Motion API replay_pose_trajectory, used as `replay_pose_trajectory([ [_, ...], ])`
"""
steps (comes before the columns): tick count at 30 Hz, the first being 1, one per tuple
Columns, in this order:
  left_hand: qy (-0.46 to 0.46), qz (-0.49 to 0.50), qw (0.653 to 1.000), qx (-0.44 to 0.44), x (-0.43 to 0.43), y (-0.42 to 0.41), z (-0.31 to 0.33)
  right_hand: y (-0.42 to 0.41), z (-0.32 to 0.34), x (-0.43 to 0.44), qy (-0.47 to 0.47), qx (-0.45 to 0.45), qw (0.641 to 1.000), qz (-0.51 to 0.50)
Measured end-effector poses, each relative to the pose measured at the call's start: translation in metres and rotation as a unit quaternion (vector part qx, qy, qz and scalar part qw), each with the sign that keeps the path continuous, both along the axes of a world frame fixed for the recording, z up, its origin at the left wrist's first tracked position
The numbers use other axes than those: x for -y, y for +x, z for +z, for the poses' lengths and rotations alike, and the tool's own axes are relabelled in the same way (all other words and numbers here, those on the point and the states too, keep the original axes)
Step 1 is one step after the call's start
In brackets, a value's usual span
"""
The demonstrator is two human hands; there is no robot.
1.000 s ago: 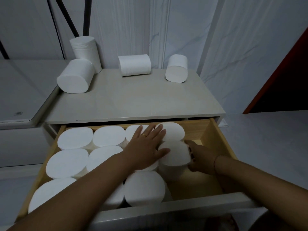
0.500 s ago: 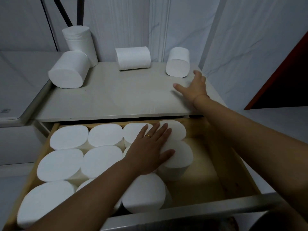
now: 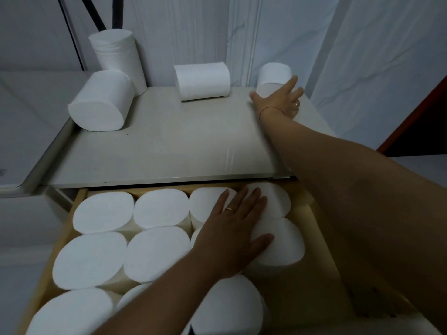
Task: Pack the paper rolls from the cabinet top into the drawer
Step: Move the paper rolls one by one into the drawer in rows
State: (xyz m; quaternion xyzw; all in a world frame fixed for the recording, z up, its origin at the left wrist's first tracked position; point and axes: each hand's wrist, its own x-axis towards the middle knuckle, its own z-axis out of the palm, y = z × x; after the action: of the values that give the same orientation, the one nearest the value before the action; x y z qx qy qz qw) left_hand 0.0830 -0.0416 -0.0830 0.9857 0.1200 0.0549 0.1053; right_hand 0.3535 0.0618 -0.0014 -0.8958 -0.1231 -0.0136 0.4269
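Observation:
Several white paper rolls stand on end in the open wooden drawer (image 3: 316, 228). My left hand (image 3: 235, 228) lies flat, fingers straight, on the tops of the rolls at the drawer's right side. On the cabinet top (image 3: 169, 146) a white roll (image 3: 273, 76) lies at the back right; my right hand (image 3: 281, 99) reaches it with spread fingers against its front. A second roll (image 3: 202, 81) lies at the back middle. At the back left a third roll (image 3: 101, 105) lies on its side and a further one (image 3: 116, 54) stands upright behind it.
A marbled wall (image 3: 362, 56) runs close behind and to the right of the cabinet. A lower white surface (image 3: 26, 122) adjoins the cabinet on the left. Bare wood shows along the drawer's right side. Dark bars (image 3: 93, 13) lean on the wall at the back left.
My right hand left the drawer, travelled up over the cabinet top and now reaches the back-right roll. My left hand has stayed flat on the rolls in the drawer.

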Motion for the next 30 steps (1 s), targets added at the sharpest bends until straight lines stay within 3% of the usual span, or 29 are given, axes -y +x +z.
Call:
replay_pose_trajectory([
  [11, -0.009, -0.002, 1.0, 0.006, 0.001, -0.001, 0.002, 0.002, -0.002, -0.001, 0.028, 0.041, 0.998, -0.03],
  [23, 0.007, 0.004, 1.0, 0.015, 0.0, 0.0, -0.002, -0.04, 0.025, 0.101, 0.07, 0.14, 0.984, 0.085],
  [30, 0.023, 0.007, 1.0, 0.014, 0.001, 0.0, -0.001, -0.052, 0.064, 0.136, -0.032, 0.176, 0.971, 0.156],
])
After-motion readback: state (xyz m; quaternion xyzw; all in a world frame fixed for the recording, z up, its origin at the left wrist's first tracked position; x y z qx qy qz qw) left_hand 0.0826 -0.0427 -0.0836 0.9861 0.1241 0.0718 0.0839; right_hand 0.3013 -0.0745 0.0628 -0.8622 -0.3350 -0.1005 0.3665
